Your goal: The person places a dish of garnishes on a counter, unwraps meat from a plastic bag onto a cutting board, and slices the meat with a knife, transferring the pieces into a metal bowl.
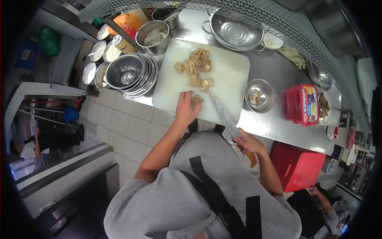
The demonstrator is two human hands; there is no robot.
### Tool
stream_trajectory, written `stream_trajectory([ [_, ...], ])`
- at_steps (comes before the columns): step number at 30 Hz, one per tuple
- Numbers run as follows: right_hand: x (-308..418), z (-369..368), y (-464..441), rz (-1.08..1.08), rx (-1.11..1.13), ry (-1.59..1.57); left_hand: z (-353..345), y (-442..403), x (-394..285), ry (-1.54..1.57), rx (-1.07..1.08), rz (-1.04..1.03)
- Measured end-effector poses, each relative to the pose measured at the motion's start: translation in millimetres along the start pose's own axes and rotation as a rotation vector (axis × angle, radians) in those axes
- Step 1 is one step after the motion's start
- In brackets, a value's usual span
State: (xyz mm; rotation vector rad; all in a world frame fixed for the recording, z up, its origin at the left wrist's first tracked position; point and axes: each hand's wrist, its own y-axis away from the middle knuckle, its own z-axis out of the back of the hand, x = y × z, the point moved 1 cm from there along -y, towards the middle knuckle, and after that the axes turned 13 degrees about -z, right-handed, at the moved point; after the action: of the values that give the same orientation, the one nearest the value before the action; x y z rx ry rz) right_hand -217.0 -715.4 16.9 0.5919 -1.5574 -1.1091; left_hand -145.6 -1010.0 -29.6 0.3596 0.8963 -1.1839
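Note:
My right hand [248, 142] grips a large kitchen knife [224, 114] by its orange-brown handle, the blade lying over the front of a white cutting board [234, 67]. The knife tip points at a light brown piece of cooked meat [206, 84]. My left hand [187, 108] is on the board's near edge, its thumb and fingers closed around a small meat piece [197, 99]. Farther back on the board lies a heap of similar cooked meat [197, 61]. Right of the board, a steel bowl [253, 86] holds some brown scraps.
Stacked steel bowls [126, 73], a pot [153, 36] and sauce bottles [124, 44] stand at the left. A colander [235, 32] sits behind the board. At the right are a red tub [301, 104] and a red bin [296, 165]. Other people are at both sides.

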Motion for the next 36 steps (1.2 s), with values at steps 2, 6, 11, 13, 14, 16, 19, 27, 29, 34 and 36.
stream_trajectory([
  [2,-9.9,-1.7,-11.7,0.029,0.048,-0.023,-4.8,-2.5,-9.0,-0.087,-0.001,-0.041],
  [6,-3.3,-9.6,-32.3,0.084,0.108,-0.012,-17.7,-4.1,-10.7,-0.092,0.072,-0.049],
  [11,1.9,-20.8,-39.7,0.142,0.072,-0.045,-36.0,0.4,7.3,-0.056,0.036,-0.087],
  [13,-4.7,-15.8,-26.8,0.134,0.021,-0.081,-43.4,-4.8,-11.7,-0.002,0.051,-0.139],
  [14,-9.9,-13.7,-20.7,0.131,0.014,-0.068,-44.1,-9.9,-27.4,0.098,0.041,-0.064],
  [16,-20.4,-11.2,2.2,0.120,-0.073,-0.084,-60.3,-20.0,-33.3,0.133,0.038,-0.138],
  [19,-20.0,1.0,63.6,0.078,-0.299,-0.133,-100.0,-47.7,-68.8,0.311,0.083,-0.275],
  [27,-67.5,14.0,113.1,-0.105,-0.816,-0.202,-132.8,-100.6,-115.5,0.199,0.387,-0.385],
  [29,-77.9,13.5,109.1,-0.042,-0.778,-0.242,-105.0,-99.2,-105.4,0.195,0.273,-0.298],
  [34,-65.4,17.0,79.9,-0.004,-0.586,-0.135,-7.0,-93.0,-9.3,-0.253,-0.148,-0.406],
  [36,-49.3,17.6,65.1,0.038,-0.509,-0.044,22.0,-86.3,8.8,-0.302,-0.046,-0.379],
])
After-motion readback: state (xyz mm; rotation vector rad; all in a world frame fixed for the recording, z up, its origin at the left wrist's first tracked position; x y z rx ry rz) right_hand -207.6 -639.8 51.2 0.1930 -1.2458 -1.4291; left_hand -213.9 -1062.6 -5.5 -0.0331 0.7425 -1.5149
